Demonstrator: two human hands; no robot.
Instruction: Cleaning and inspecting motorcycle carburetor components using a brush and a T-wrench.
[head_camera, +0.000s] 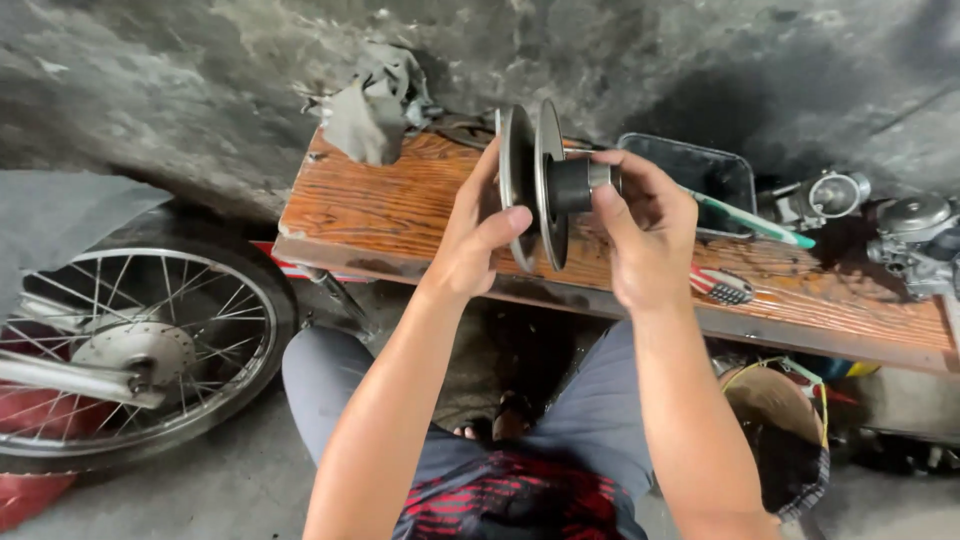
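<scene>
I hold a metal pulley assembly (545, 180), two grey discs on a dark hub, edge-on in the air above a wooden board. My left hand (478, 235) grips the discs from the left, thumb across the front rim. My right hand (640, 235) holds the dark hub and its short shaft end on the right side. Both arms reach up from the bottom of the view.
The reddish wooden board (380, 210) runs across the middle. On it lie a grey rag (370, 105), a dark rectangular tray (700, 170), a toothbrush (755, 222), a small wire brush (722, 287) and carburettor parts (905, 235). A spoked motorcycle wheel (135, 350) stands at left.
</scene>
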